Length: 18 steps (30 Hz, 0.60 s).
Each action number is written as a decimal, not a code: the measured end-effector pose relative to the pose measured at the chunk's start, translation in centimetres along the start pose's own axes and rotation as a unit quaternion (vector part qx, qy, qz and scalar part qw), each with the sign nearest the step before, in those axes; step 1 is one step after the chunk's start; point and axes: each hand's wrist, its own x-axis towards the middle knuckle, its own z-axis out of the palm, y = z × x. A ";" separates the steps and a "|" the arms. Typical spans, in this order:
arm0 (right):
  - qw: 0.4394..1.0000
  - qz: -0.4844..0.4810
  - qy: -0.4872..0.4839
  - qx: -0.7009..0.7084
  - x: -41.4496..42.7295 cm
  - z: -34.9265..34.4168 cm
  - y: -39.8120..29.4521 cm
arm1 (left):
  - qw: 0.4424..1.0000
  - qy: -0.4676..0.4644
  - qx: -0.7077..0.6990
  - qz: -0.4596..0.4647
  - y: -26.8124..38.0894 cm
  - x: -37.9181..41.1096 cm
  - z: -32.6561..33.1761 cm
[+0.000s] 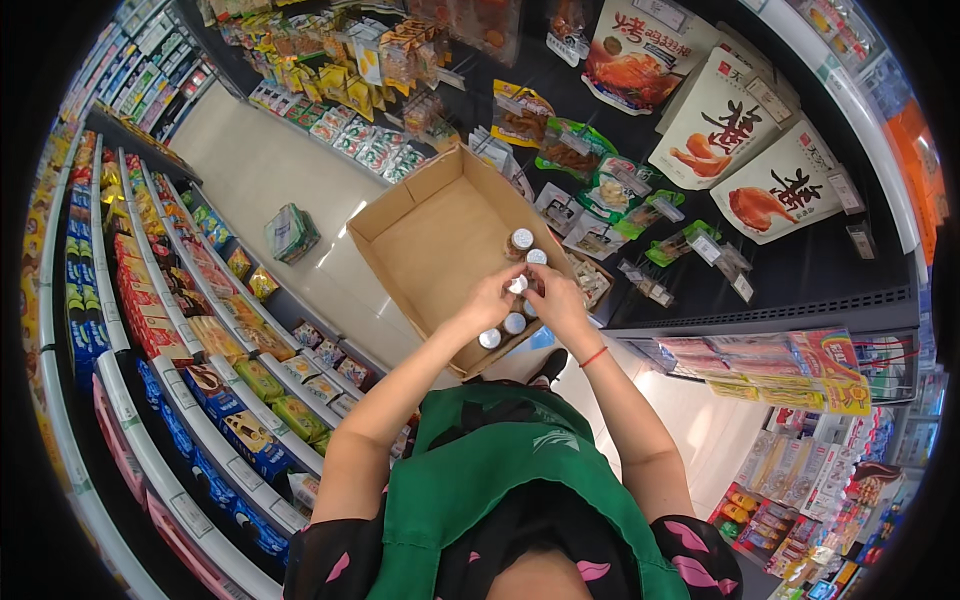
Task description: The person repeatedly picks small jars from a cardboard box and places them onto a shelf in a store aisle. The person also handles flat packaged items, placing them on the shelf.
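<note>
An open cardboard box [427, 247] is before me, with several small bottles standing along its right side and near corner. Their round caps are white or silvery. My left hand [486, 300] and my right hand [559, 300] meet over that side, fingertips around a bottle with a white cap [517, 284]. Its body is mostly hidden by my fingers. Just beyond my hands stand a capped bottle [535, 257] and a brownish bottle [520, 241]. Closer to me are two more bottles with pale caps, one bottle [514, 323] beside another bottle [490, 339].
Packaged snacks fill the long shelves [217, 300] on my left. Hanging food pouches [712, 142] cover a dark rack at right. A green plastic-wrapped pack [291, 233] lies on the tiled floor [247, 150]. A wire rack of snack packs [765, 364] juts out at right.
</note>
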 end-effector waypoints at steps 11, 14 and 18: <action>0.997 0.010 -0.017 -0.071 -0.3 4.7 2.2 | 0.998 0.018 -0.004 -0.063 -6.0 -0.1 1.2; 0.995 0.021 -0.027 -0.098 -0.1 6.0 3.3 | 0.994 -0.026 0.017 -0.108 -4.5 0.1 1.0; 0.987 0.027 -0.049 -0.149 0.4 6.8 3.2 | 0.991 -0.050 0.036 -0.120 -3.9 -0.1 0.7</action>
